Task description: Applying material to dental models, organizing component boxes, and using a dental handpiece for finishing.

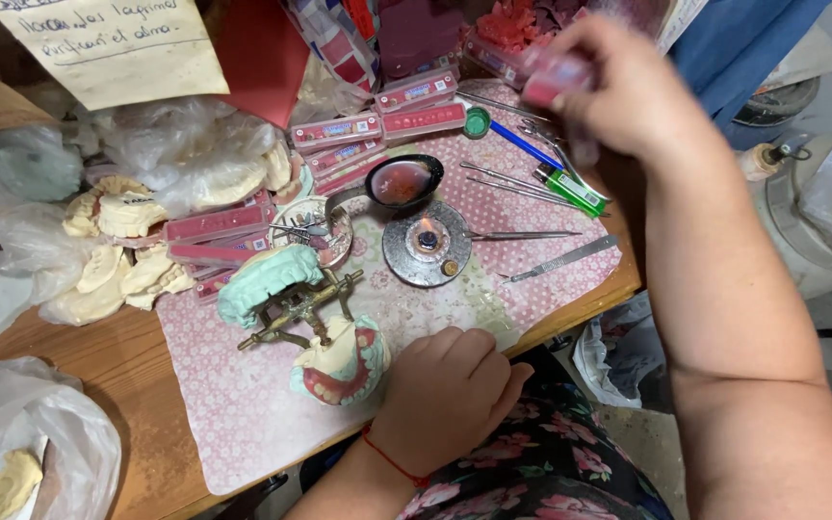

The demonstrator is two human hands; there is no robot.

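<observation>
a pink box (556, 75) is held up in the right hand (618, 91) at upper right; the left hand (450, 390) is rested fisted by the denture model (339, 361); wax work appears unfinished, burner (427, 238) lit.

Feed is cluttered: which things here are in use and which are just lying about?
In use: pink box in right hand; articulator with teeth model by left hand; lit burner.

Lying about: plaster casts, plastic bags, green lighter, scalpel.

Green lighter (572, 189), metal spoon (399, 182), plaster casts (123, 214)
</observation>
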